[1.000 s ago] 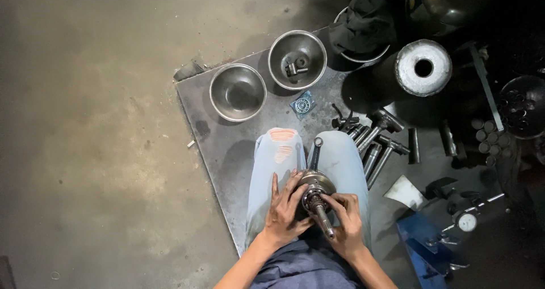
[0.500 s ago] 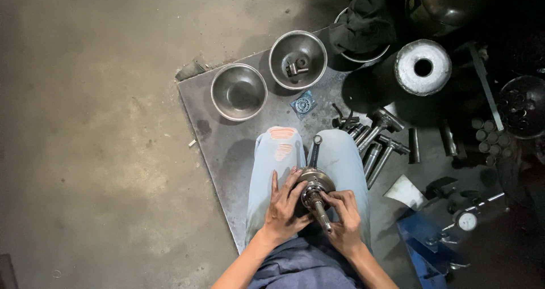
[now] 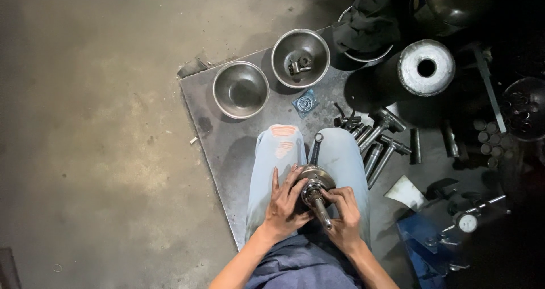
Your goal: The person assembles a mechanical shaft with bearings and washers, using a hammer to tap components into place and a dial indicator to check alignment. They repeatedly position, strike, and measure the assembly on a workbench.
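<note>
**Crankshaft on your lap, both hands on it**

So, going left to right: at about 10 o'clock from your hands you've got two steel bowls on the metal sheet (image 3: 227,153). The left bowl (image 3: 240,89) looks empty and the right bowl (image 3: 300,58) has a few small parts in it. A small bearing packet (image 3: 305,103) lies just below them.

Then your knees, in ripped light jeans, with the crankshaft (image 3: 314,184) resting on them. Your left hand (image 3: 285,205) is spread flat against the round web on its left side, fingers open and pressing, not clenched. Your right hand (image 3: 344,212) is curled around the shaft stub from the right, fingertips pinching it just below the web. So the thing sits between your two hands, both touching it. Its long axis runs from roughly 12 o'clock, where the connecting rod (image 3: 315,148) points away from you, down to 5 o'clock, where the stub comes back toward your right palm. The right hand is nearer the shaft end; the left is nearer the web.

At 2 o'clock there's a bunch of hammers and punches (image 3: 379,144); I can't count them for sure, maybe five or six. Beyond that, one big pale cylinder (image 3: 426,68) with a hole in it, and one dial gauge (image 3: 466,222) at 4 o'clock.
</note>
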